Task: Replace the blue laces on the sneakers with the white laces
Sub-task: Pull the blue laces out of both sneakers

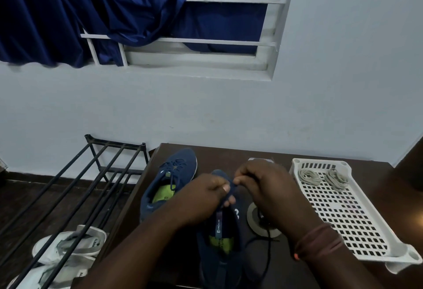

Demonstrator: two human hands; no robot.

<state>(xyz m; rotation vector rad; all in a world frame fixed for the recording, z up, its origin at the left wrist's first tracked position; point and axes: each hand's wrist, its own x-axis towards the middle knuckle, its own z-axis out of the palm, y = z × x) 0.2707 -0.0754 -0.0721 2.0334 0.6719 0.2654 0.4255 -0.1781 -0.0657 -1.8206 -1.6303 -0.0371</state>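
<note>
Two navy sneakers stand on a dark table (231,153). The far one (169,181) keeps its blue lace threaded. The near sneaker (223,240) sits right in front of me, its tongue pulled up. My left hand (203,197) grips the tongue and upper of this shoe. My right hand (265,185) pinches the dark blue lace (269,252) near the eyelets; the loose end trails down the right side of the shoe. Two coiled white laces (309,177) (336,178) lie at the far end of a white perforated tray (348,215).
A black metal shoe rack (91,174) stands to the left of the table, with white sneakers (68,247) under it on the floor. A round grey disc (254,220) lies on the table by the near shoe. A wall and blue curtain are behind.
</note>
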